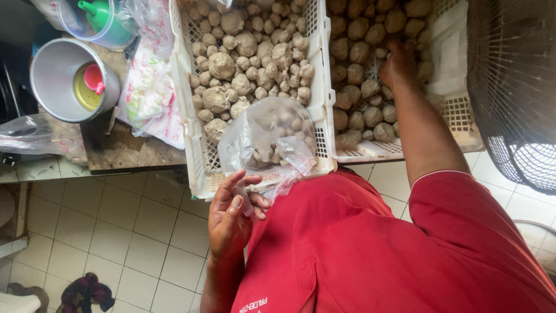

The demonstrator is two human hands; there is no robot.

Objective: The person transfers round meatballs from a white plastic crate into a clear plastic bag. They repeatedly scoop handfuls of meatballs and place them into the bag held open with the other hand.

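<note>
The left hand [231, 214] pinches a clear plastic bag [269, 139] of brown tubers, resting on the left white crate [191, 116]. At two o'clock, the right hand [398, 62] fingers curl onto tubers [359, 75] in the right crate [457, 110].

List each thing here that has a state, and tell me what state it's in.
Left hand: gripping the clear plastic bag by its edge.
Clear plastic bag: open, partly filled with brown round tubers.
Right hand: reaching down among the tubers in the right crate.
Left crate: heaped with tubers.
Right crate: partly full.
Metal pot: uncovered, pink scoop inside.
</note>
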